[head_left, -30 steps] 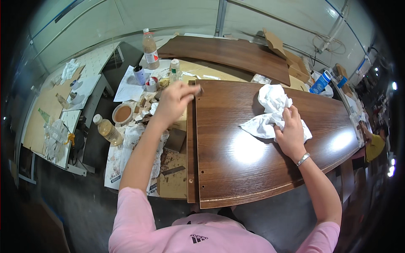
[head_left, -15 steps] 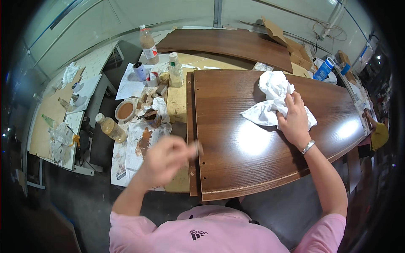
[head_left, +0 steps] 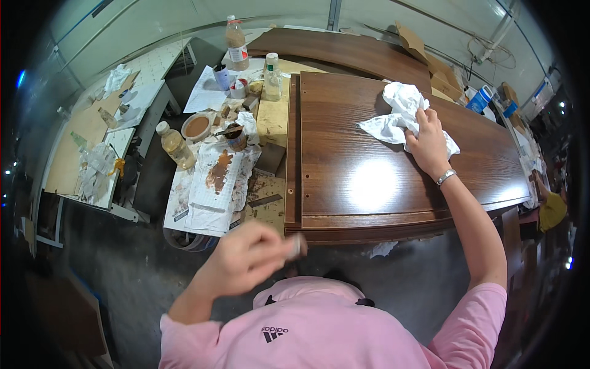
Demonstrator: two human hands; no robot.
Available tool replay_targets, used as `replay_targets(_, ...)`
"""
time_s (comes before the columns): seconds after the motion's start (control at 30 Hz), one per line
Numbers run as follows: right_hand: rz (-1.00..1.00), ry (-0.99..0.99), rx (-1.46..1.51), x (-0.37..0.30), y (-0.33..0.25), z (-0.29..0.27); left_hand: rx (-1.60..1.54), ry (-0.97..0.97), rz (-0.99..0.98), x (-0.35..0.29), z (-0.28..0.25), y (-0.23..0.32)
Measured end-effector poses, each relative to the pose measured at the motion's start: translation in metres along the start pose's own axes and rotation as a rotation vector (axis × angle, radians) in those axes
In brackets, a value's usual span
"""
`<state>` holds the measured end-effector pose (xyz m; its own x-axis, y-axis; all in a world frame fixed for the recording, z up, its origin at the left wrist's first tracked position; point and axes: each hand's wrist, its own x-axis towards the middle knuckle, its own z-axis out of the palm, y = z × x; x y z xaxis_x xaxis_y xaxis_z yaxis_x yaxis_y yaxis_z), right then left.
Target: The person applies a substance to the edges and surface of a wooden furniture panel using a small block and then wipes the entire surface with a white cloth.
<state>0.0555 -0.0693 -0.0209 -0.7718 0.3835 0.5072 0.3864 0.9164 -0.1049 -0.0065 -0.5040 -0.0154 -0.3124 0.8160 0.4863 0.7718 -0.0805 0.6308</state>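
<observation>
1. Pinching a small blurry thing (head_left: 297, 246) between bent fingers of the left hand (head_left: 249, 255), low in the middle of the frame; too blurry to name.
2. Grasping a white cloth (head_left: 402, 106) with the right hand (head_left: 428, 142), right of the middle, on top of a brown board (head_left: 335, 147).
3. Up and right from the left fingers to the board, long from left to right. Nearest its low left corner with the left hand; hard to tell if touching.
4. Left of the middle: brown paste (head_left: 196, 126) in a round tub (head_left: 183, 130), beside a small cup (head_left: 237, 145) with a stick (head_left: 228, 131) across the top.
5. Nearby, yellowish stuff in a bottle (head_left: 177, 151).
</observation>
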Motion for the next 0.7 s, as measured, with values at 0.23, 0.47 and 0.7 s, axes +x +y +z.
replay_targets(0.23, -0.03, -0.024, 0.04, 0.003, -0.004, -0.005, 0.218, 0.253, -0.091, 0.008, 0.027, 0.028)
replay_targets(0.47, -0.234, -0.344, 0.557, -0.019, -0.05, -0.035, -0.606, 0.301, -0.454, 0.013, 0.048, 0.078)
replay_targets(0.7, -0.409, -0.636, 1.65, -0.042, -0.049, -0.1, -1.374, 0.383, -0.351, 0.122, 0.11, 0.061)
